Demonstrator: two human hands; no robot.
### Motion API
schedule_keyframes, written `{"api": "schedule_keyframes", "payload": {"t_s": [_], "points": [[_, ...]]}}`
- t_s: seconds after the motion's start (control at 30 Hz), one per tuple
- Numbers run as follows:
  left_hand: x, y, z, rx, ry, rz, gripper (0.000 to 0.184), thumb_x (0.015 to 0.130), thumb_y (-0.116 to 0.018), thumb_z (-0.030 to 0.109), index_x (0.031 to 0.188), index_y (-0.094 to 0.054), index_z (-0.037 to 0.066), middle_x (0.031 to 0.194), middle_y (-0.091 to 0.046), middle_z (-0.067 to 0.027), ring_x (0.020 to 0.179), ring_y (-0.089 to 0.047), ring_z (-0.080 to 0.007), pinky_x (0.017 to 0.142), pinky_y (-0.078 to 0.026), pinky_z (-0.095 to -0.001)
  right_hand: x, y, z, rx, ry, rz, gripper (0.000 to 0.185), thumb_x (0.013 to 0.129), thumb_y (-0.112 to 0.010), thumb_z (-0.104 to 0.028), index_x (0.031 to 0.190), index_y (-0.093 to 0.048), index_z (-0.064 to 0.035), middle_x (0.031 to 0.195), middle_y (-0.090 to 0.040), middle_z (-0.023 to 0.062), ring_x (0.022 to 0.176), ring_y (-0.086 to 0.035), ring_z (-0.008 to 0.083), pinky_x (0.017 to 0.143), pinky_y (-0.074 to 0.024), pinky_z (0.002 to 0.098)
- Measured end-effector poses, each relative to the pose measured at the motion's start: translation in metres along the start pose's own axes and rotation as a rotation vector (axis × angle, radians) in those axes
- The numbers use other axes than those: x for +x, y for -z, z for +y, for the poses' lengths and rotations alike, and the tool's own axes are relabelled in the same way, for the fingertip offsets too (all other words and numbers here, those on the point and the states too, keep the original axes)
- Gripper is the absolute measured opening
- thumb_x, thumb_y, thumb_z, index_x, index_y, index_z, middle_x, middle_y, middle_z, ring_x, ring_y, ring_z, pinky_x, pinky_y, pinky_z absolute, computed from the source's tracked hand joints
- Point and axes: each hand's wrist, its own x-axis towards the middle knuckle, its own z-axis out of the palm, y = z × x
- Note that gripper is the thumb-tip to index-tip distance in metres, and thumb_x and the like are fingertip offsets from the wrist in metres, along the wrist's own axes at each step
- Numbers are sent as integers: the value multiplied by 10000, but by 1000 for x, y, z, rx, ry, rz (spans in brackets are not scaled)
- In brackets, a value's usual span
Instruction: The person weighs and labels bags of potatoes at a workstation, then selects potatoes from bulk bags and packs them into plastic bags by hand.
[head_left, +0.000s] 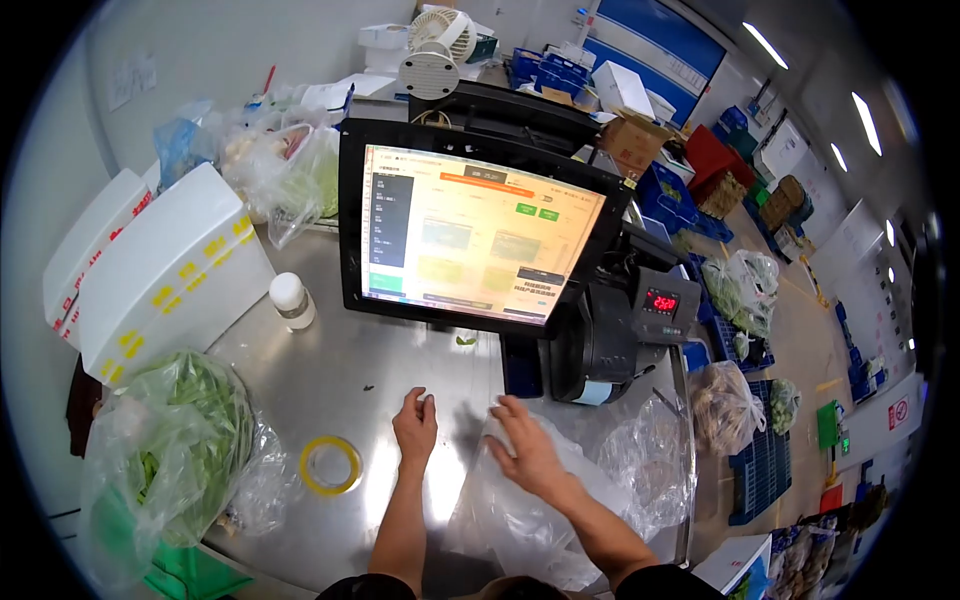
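Both hands are over a metal table, below a lit monitor. My left hand has its fingers curled, with the thumb near the index finger; whether anything sits between them is too small to tell. To its right, my right hand is over clear plastic bags, its fingers apart and nothing in them. A yellow tape roll lies left of my left hand. Beyond my right hand are a dark phone-like object and a black label printer with a red display.
A bag of leafy greens stands at the left edge, with white foam boxes behind it. A white bottle stands near the boxes. A fan is behind the monitor. Blue crates and bagged vegetables are on the right.
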Motion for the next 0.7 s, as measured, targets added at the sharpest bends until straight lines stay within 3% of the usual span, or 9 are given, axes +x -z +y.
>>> {"api": "schedule_keyframes", "payload": {"t_s": [0.13, 0.33, 0.43, 0.5, 0.57, 0.63, 0.7], "points": [[-1, -1, -1, 6, -20, 21, 194, 861, -605, 133, 1011, -602, 11, 608, -574, -77, 511, -536, -165, 533, -441, -289, -44, 56, 23, -99, -114, 69, 399, 782, -655, -97, 1148, -518, -14, 1180, -526, 205, 994, -554, 379, 851, -452, 409], [-4, -5, -7, 17, -54, 38, 212, 856, -603, 154, 1015, -607, 14, 641, -591, -96, 545, -549, -169, 556, -449, -295, -137, 111, 54, -188, -308, 186, 383, 780, -646, -59, 1135, -520, 10, 1102, -563, 216, 984, -554, 381, 838, -452, 415], [-6, -4, -13, 138, -181, 64, 217, 857, -596, 161, 1018, -608, 16, 686, -607, -111, 583, -562, -162, 571, -455, -299, -180, 122, 71, -225, -381, 222, 331, 787, -636, -59, 1098, -541, 8, 1073, -581, 211, 944, -564, 386, 803, -458, 424], [-19, 5, -6, 125, -17, -30, 228, 867, -584, 158, 1038, -599, 8, 696, -604, -83, 581, -534, -135, 545, -438, -287, -199, 137, 74, -346, -323, 254, 304, 804, -628, -58, 1091, -558, 16, 1017, -611, 205, 866, -612, 345, 750, -491, 386], [-39, 18, -10, -90, 156, -192, 252, 881, -572, 156, 1078, -575, -1, 659, -565, -28, 541, -473, -89, 488, -391, -245, -219, 152, 84, -351, -366, 306, 188, 800, -610, -65, 978, -584, -10, 973, -617, 187, 892, -581, 369, 751, -463, 422], [-78, 33, 22, -222, 258, -211, 272, 897, -563, 148, 1124, -544, 0, 635, -514, 16, 511, -416, -54, 444, -332, -200, -241, 172, 94, -406, -513, 252, 74, 790, -620, -76, 846, -594, -35, 835, -622, 170, 803, -593, 352, 692, -459, 429], [-114, 50, 27, -212, 324, -212, 278, 901, -562, 134, 1145, -528, 5, 621, -499, 17, 501, -411, -40, 430, -318, -184, -264, 182, 111, -423, -562, 330, 84, 792, -623, -94, 749, -572, -42, 721, -602, 156, 684, -589, 348, 612, -448, 434]]}}
